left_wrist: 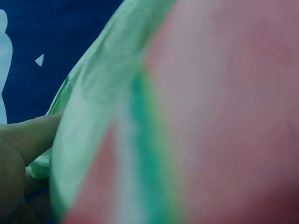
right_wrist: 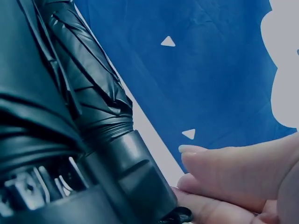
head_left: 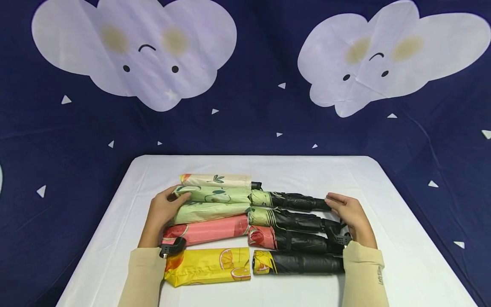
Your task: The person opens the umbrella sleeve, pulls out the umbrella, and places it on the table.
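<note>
In the head view my left hand grips the left end of a light green umbrella sleeve with avocado prints. The left wrist view shows the thumb against green fabric; the other fingers are mostly hidden. My right hand touches the handle end of a folded black and green umbrella, its fingers fairly straight. In the right wrist view, fingertips meet the black handle beside its strap. This umbrella lies end to end with the held sleeve.
Nearer on the white table lie a second green sleeve, a pink watermelon sleeve and a yellow orange-print sleeve. Folded umbrellas line up to their right. Beyond the held sleeve lies a cream sleeve with a black end protruding.
</note>
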The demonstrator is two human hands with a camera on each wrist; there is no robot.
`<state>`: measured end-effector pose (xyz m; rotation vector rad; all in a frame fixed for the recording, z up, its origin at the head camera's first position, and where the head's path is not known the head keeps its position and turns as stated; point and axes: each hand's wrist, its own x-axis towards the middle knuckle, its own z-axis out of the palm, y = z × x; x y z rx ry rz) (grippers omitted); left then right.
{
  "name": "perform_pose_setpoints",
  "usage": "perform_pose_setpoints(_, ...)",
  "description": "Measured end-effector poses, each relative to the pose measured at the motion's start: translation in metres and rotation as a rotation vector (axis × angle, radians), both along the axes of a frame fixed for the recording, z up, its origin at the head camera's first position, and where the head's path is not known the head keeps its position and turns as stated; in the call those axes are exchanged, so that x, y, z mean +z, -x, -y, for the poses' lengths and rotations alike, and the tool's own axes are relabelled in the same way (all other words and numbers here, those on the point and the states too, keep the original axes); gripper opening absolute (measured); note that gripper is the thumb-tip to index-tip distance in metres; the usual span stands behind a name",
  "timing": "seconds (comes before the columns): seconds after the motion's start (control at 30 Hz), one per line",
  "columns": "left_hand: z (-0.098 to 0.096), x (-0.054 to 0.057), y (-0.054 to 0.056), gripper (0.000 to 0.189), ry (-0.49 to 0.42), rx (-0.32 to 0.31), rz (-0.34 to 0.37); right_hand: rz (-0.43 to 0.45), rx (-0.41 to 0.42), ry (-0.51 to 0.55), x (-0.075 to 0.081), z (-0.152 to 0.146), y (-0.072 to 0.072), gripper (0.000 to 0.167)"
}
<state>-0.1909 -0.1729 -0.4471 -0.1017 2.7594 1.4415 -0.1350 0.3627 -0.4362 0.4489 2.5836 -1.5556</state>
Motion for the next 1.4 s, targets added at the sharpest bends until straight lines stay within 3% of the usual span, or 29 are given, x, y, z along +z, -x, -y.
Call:
perform_pose_setpoints(0.17,0.01,0.01,-0.005,0.086,0.014,-0.036,0.021,-0.067,-0.014,-0.179,0.017,0.008,-0.003,0.062)
perform_pose_setpoints(0.3,0.018,0.02,-0.008,0.08,0.044,-0.03,-0.018,-0.169,-0.023,-0.283,0.04,0.025,-0.008,0.062)
perform_pose_setpoints(0.43,0.021,0.033,-0.001,0.075,0.072,-0.032,-0.069,-0.28,0.083,-0.336,0.06,0.056,0.0,0.054)
perform_pose_setpoints(0.53,0.021,0.045,0.009,0.076,0.062,-0.048,-0.074,-0.342,0.218,-0.39,0.065,0.085,0.017,0.046)
perform_pose_setpoints(0.7,0.012,0.055,0.03,0.079,0.013,-0.118,0.004,-0.325,0.395,-0.437,0.049,0.132,0.052,0.039)
perform_pose_setpoints(0.9,-0.003,0.045,0.047,0.083,0.024,-0.172,0.113,-0.159,0.484,-0.406,0.022,0.167,0.075,0.042)
perform_pose_setpoints(1.03,-0.011,0.034,0.051,0.086,0.014,-0.185,0.154,-0.105,0.464,-0.356,0.008,0.175,0.08,0.047)
perform_pose_setpoints(1.2,-0.012,0.027,0.05,0.086,0.005,-0.169,0.152,-0.151,0.391,-0.327,0.0,0.178,0.076,0.047)
perform_pose_setpoints(1.4,-0.009,0.024,0.048,0.07,-0.123,-0.133,0.176,-0.159,0.359,-0.24,-0.001,0.182,0.074,0.046)
